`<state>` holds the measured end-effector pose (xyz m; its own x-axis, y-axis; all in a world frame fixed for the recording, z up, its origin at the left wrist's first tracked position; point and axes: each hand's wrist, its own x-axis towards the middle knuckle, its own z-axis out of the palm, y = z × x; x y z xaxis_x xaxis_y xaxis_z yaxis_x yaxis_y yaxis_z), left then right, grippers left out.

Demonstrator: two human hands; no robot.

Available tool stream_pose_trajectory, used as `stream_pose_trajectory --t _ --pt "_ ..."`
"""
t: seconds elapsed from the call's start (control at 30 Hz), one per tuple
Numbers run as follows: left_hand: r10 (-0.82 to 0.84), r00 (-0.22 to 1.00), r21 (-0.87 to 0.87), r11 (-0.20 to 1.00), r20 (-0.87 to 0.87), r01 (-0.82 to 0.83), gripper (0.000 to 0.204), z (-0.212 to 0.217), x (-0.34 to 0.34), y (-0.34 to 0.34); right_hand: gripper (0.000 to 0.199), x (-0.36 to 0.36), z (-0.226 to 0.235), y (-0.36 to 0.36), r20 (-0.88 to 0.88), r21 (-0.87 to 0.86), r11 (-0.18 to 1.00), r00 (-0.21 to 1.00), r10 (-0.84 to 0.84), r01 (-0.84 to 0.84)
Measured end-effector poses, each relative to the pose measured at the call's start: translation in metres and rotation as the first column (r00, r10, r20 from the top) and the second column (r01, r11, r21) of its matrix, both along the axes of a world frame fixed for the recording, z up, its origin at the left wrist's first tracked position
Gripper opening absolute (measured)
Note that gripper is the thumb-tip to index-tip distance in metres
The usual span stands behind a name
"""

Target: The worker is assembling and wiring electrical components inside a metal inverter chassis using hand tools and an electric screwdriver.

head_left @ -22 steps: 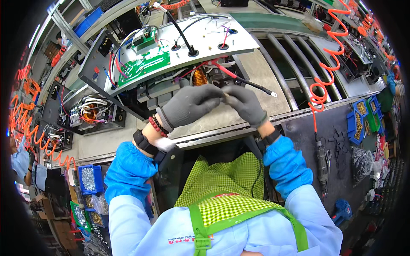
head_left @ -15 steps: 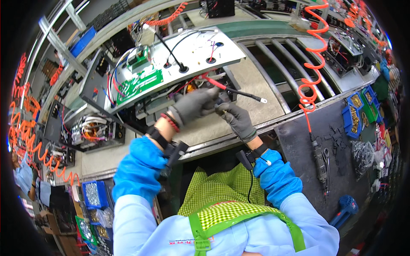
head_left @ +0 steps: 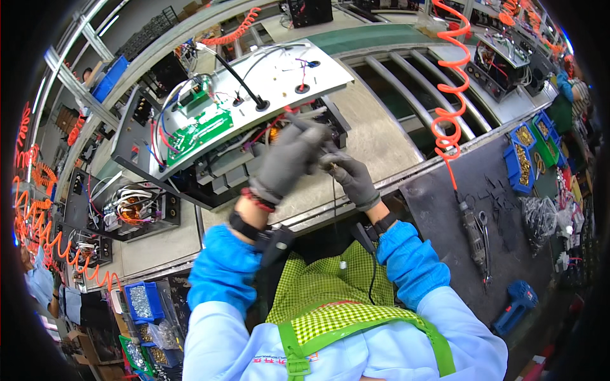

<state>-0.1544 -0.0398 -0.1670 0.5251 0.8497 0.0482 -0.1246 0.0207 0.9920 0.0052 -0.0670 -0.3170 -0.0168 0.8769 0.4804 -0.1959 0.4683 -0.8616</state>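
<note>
My left hand (head_left: 293, 155), in a grey glove, is smeared by motion in front of the opened electrical unit (head_left: 216, 166); its fingers cannot be made out clearly. Close beside it, my gloved right hand (head_left: 356, 182) has thumb and fingers pinched together. A small brassy bit shows at those fingertips, too small to name. From between the hands a thin dark cable (head_left: 335, 197) hangs toward my apron. The unit's white panel (head_left: 279, 73) is tilted up, carrying a green circuit board (head_left: 203, 136) and a thick black cable (head_left: 241, 76). Wires and grey parts lie beneath.
Another wired unit (head_left: 136, 209) sits to the left on the bench. A roller conveyor (head_left: 406, 95) runs behind on the right. An orange coiled hose (head_left: 448, 120) leads to a tool (head_left: 470, 232) on the dark mat. Blue bins (head_left: 522, 168) of brass parts stand beyond.
My left hand has moved slightly right and turned upward. The red-and-black cable with a ring end no longer sticks out to the right. A thin dark cable now hangs below the hands.
</note>
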Motion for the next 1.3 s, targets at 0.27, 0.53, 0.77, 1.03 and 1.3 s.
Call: stream_pose_trajectory --t 0.27,0.53,0.77,1.03,1.3 --pt "0.21 0.927 0.509 0.86 -0.31 -0.024 0.017 -0.053 -0.032 0.018 0.042 0.0 0.016 0.003 0.006 -0.05 0.997 0.998 0.055 -0.055" --pt "0.184 0.958 0.545 0.838 -0.219 -0.037 0.015 -0.032 -0.015 0.013 0.039 0.012 0.023 0.009 0.115 -0.206 0.976 0.988 0.1 -0.075" --pt "0.175 0.953 0.511 0.859 -0.247 -0.026 0.015 -0.038 -0.021 0.026 0.034 0.017 0.02 0.013 -0.013 -0.226 0.943 0.969 0.248 -0.244" --pt "0.172 0.946 0.579 0.815 -0.273 0.019 0.018 -0.045 -0.028 0.029 0.03 0.019 0.021 0.027 0.035 -0.228 0.924 0.946 0.322 -0.306" --pt "0.141 0.966 0.551 0.834 -0.216 0.001 0.01 -0.046 -0.03 0.028 0.031 0.018 0.026 0.032 0.058 -0.296 0.899 0.933 0.354 -0.322"
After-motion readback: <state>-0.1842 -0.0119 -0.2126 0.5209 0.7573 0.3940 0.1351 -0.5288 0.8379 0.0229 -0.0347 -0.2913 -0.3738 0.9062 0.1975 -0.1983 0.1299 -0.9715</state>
